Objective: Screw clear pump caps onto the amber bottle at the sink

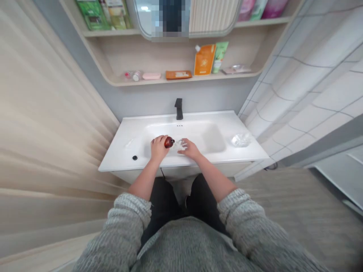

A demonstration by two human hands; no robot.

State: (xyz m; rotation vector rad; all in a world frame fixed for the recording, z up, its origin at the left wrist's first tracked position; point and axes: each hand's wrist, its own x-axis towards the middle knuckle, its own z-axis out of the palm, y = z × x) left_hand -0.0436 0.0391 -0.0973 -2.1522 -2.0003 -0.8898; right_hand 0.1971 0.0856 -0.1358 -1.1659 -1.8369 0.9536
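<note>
Over the front of the white sink [195, 132], my left hand [158, 148] is wrapped round a small brown bottle [168, 142]. The bottle is tilted, its dark uncapped-looking neck pointing right. My right hand [190, 148] grips a clear, crumpled-looking piece [179, 144] right beside the bottle's mouth; whether it is plastic or glass I cannot make out. Bottle neck and clear piece are very close; I cannot tell whether they touch. A small round black cap [135, 158] lies on the counter left of the basin.
A black faucet [179, 108] stands behind the basin. On the right counter sits a clear, crumpled plastic item [240, 140]. Above, a shelf [153, 81] bears an orange pouch [204, 59], a green tube [219, 56] and small items. A curtain [56, 113] hangs at left.
</note>
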